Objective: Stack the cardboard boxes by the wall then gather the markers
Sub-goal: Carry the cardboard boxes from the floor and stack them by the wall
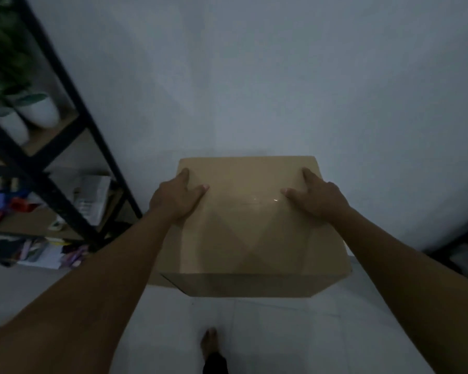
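Shelving [65,168] of black metal is seen at far left, its uprights leaning across the view, with wooden-looking boards between. Two smooth white pots [30,114] holding green leaves are set on an upper board; papers and bright, blurred oddments are heaped on the lower ones. No markers can be made out in this dim light.

Next, the left hand [177,197] is laid flat on the top of the box [251,228], near its left edge, fingers spread a little and thumb splayed inward. Nothing is gripped; palm and fingertips are simply pressed on the cardboard.

That box is plain brown cardboard, matte, square-cornered, its top closed, with a faint glint as of clear tape across the middle. Its far edge is set against the pale, smooth wall [254,76]. A second cardboard edge [157,279] is glimpsed beneath its lower left corner.

Further right, the right hand [318,197] is mirrored on the top, fingers loosely apart, thumb pointing inward, flat and unclenched.

Below, a bare foot [210,344] is planted on pale glossy tiles [281,333].
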